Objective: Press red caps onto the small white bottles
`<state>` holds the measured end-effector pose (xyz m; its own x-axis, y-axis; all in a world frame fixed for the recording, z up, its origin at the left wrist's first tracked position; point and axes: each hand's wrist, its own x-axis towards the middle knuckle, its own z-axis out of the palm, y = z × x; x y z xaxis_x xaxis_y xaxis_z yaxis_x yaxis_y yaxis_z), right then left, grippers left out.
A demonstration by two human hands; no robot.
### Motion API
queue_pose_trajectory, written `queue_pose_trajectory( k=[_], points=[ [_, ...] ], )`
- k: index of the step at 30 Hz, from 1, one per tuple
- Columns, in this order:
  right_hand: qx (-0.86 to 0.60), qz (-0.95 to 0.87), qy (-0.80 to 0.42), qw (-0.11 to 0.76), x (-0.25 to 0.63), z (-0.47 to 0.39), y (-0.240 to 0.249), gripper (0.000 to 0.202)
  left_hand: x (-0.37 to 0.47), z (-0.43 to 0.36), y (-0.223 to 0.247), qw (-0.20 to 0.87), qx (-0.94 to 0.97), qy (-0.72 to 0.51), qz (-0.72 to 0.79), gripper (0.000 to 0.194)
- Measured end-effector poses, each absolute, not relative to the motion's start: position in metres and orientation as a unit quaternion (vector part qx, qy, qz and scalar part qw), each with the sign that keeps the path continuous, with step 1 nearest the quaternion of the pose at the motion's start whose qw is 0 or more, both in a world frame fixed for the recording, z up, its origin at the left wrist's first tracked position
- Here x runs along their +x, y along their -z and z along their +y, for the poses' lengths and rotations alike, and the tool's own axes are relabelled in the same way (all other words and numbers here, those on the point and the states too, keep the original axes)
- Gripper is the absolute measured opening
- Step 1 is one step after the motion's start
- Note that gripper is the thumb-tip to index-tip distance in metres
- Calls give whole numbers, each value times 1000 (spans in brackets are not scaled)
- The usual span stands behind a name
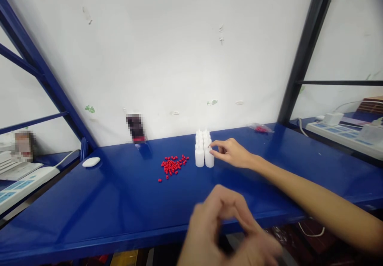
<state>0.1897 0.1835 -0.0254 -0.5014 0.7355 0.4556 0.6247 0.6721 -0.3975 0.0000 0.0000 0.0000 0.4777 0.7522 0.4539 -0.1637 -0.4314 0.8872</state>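
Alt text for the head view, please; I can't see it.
The right hand is at the top of the front-right one among two rows of white bottles on a blue surface. Small red pieces lie left of them; the blurred left hand curls in the foreground.

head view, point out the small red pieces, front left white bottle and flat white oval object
Small red pieces [171, 165]: head view, pile's middle
Front left white bottle [199, 159]: head view, body
Flat white oval object [91, 161]: head view, top
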Motion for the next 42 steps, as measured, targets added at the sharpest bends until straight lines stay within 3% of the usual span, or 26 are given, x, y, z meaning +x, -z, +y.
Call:
queue_pose_trajectory(
  k=[2,5,8,14,22,27,31,37,42],
  points=[
    [-395,-859,-103,310,189,185,28,32,-13,35,-8,367,714,-492,337,22],
    [-389,-858,-117,314,188,185,31,31,-58,85,-3,149,756,-394,501,27],
    [-357,-873,-122,310,185,180,30,27,-116,112,14,54,764,-277,580,43],
    [-281,-883,-131,353,173,164,31,13,-170,110,43,50,806,-198,556,32],
    [-234,-757,-501,348,137,140,35,10,-164,105,55,34,798,-259,543,26],
    [-201,-696,-600,340,107,136,44,23,-176,94,58,5,762,-334,554,29],
    [-116,-655,-690,285,93,144,55,21,-179,85,56,-10,736,-404,542,35],
    [-105,-644,-692,309,92,144,55,15,-169,80,51,-67,755,-458,464,19],
    [-129,-693,-629,328,93,140,48,18,-147,74,54,13,722,-500,479,15]
  ],
)
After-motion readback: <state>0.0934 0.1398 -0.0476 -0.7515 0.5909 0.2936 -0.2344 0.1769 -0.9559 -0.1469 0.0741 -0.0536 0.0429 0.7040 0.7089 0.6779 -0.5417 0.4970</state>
